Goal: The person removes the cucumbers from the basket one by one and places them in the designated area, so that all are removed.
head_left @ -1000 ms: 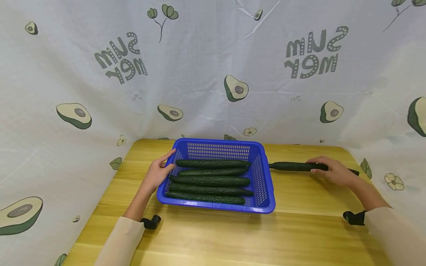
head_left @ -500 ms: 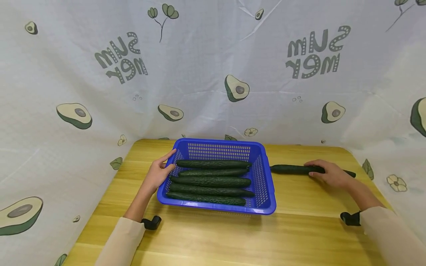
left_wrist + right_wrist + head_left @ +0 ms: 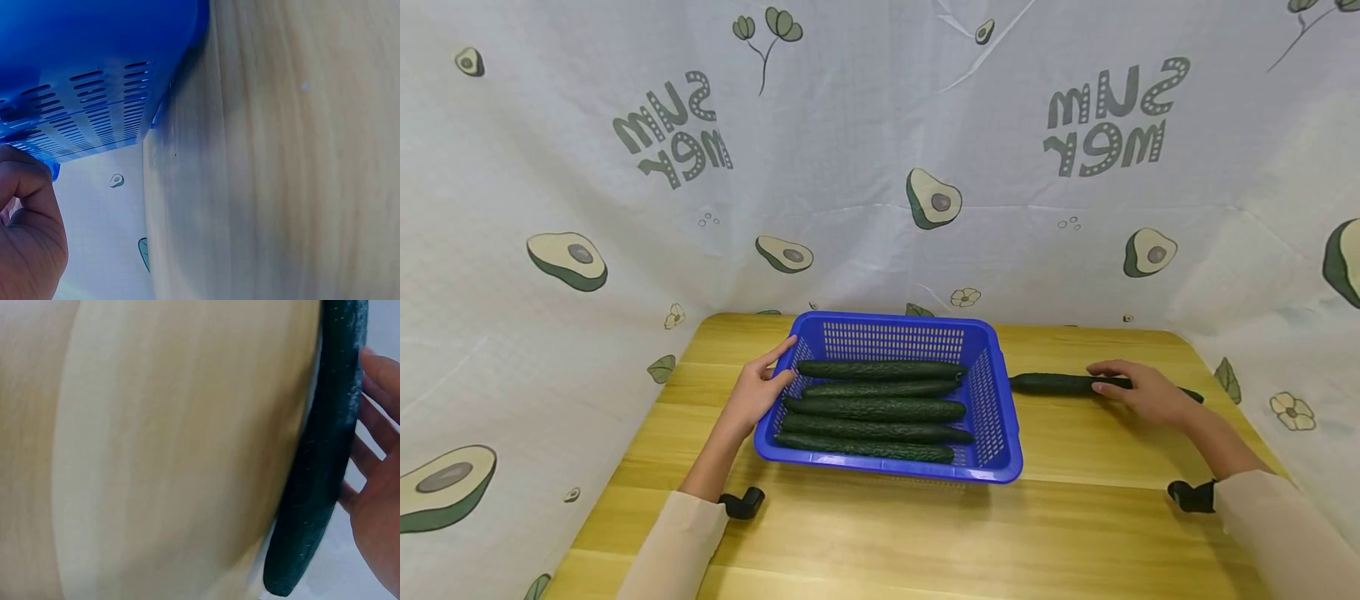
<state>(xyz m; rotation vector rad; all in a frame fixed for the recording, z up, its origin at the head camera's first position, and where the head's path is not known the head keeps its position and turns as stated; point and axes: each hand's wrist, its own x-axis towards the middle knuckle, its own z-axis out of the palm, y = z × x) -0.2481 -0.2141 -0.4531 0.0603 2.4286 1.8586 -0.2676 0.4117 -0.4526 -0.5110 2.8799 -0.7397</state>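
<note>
In the head view a blue plastic basket [image 3: 887, 477] with slotted walls stands mid-table. Several dark green cucumbers [image 3: 874, 408] lie side by side inside it, lengthwise. My left hand [image 3: 756, 393] grips the basket's left rim, thumb over the edge; the left wrist view shows curled fingers [image 3: 28, 181] at the blue slotted wall. To the right of the basket, one more cucumber [image 3: 1051, 383] lies on the table, its left end by the basket wall. My right hand [image 3: 1150, 395] holds this cucumber near its right part, thumb on the near side and fingers on the far side.
The wooden table [image 3: 880, 542] reaches toward the front of the view. A pale curtain [image 3: 865, 125] with printed avocados hangs close behind and beside it. Black wrist devices [image 3: 745, 503] sit at both sleeves.
Between the first frame and the middle one, my right hand and the loose cucumber shifted slightly toward the near side. Since then they look almost still. My left hand and the basket stay in place.
</note>
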